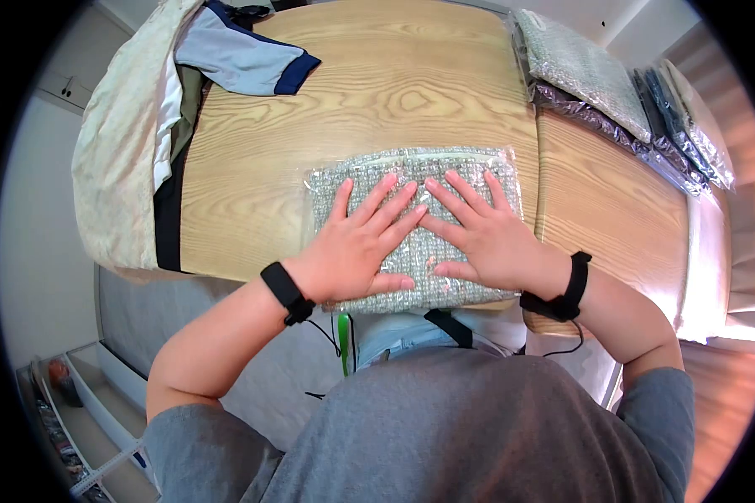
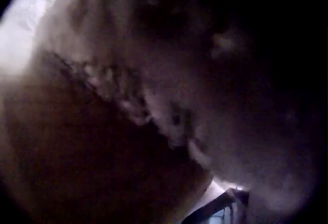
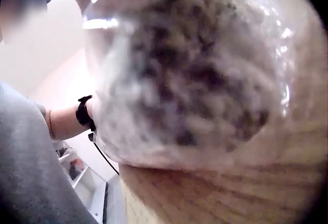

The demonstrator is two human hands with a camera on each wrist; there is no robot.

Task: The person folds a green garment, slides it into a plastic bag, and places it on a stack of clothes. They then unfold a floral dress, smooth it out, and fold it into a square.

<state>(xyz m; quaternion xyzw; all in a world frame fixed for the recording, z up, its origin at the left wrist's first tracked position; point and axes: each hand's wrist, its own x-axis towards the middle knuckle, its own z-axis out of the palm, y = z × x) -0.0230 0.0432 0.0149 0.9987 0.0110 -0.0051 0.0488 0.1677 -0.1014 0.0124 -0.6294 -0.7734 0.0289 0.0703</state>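
Observation:
A folded grey-green tweed garment in a clear plastic bag (image 1: 419, 251) lies flat at the front edge of the wooden table (image 1: 369, 92). My left hand (image 1: 356, 247) rests on its left half, palm down with fingers spread. On the right half lies my right hand (image 1: 491, 239), also flat and spread, its fingertips close to those of the left. Dark, blurred fabric (image 2: 118, 75) fills much of the left wrist view. Close up in the right wrist view, the shiny bag (image 3: 200, 80) bulges over the wood grain.
A cream garment (image 1: 113, 168) drapes over the table's left side, beside a grey-blue sleeve (image 1: 239, 63) with a navy cuff. Bagged garments (image 1: 587, 71) are stacked at the back right, with more bagged clothes (image 1: 679, 117) beside them. White shelving (image 1: 101, 386) stands low at the left.

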